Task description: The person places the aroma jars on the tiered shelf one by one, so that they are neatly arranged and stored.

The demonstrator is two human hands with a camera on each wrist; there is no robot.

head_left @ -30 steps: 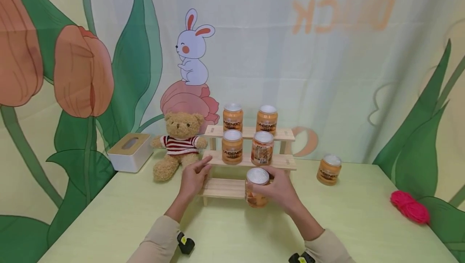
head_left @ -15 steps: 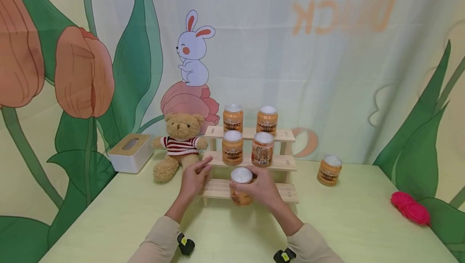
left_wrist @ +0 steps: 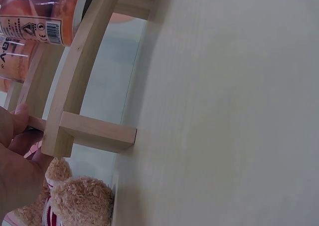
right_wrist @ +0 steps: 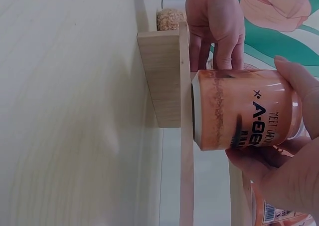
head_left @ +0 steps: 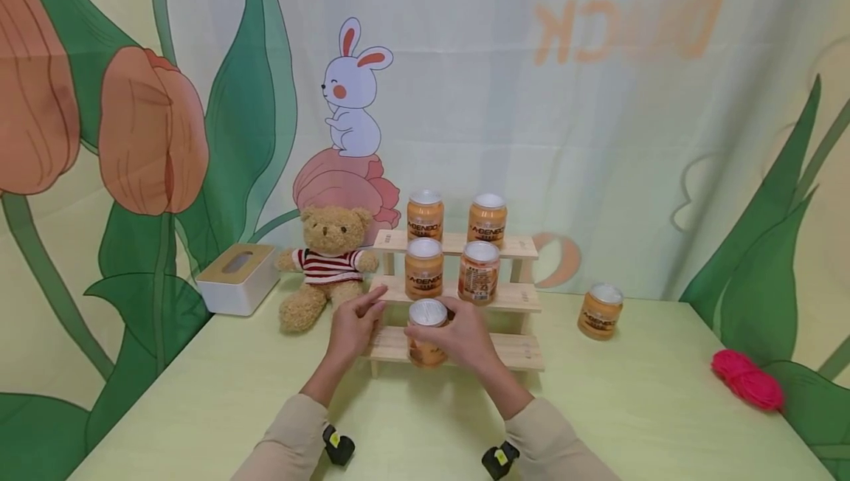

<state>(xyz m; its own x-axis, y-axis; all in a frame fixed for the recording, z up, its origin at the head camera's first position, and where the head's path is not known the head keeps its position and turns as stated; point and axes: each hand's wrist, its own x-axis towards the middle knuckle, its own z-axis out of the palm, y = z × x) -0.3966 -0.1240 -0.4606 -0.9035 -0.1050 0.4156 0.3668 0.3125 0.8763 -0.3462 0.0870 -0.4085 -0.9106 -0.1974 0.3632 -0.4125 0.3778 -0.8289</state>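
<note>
My right hand [head_left: 465, 337] holds an orange can [head_left: 427, 348] with a silver lid, thumb and fingers around its upper side. It is upright at the lowest tier of a wooden three-step stand [head_left: 518, 352]; the right wrist view shows the can's base [right_wrist: 198, 111] right by the board, but I cannot tell whether they touch. My left hand [head_left: 355, 326] grips the stand's left end, its thumb and fingers [left_wrist: 20, 118] about the wood. Two cans [head_left: 423, 271] stand on the middle tier, one with its back label forward, and two more [head_left: 488, 223] on the top tier.
Another orange can [head_left: 600, 311] stands on the table [head_left: 664, 407] to the right. Farther right lies a pink yarn skein [head_left: 748, 379]. A teddy bear [head_left: 332, 267] in a striped shirt sits left of the stand, beside a white tissue box [head_left: 239, 282] with a wooden lid.
My right hand has carried the can leftward from the right part of the lowest tier to left of its middle, and slightly farther back. The left hand keeps its place.
</note>
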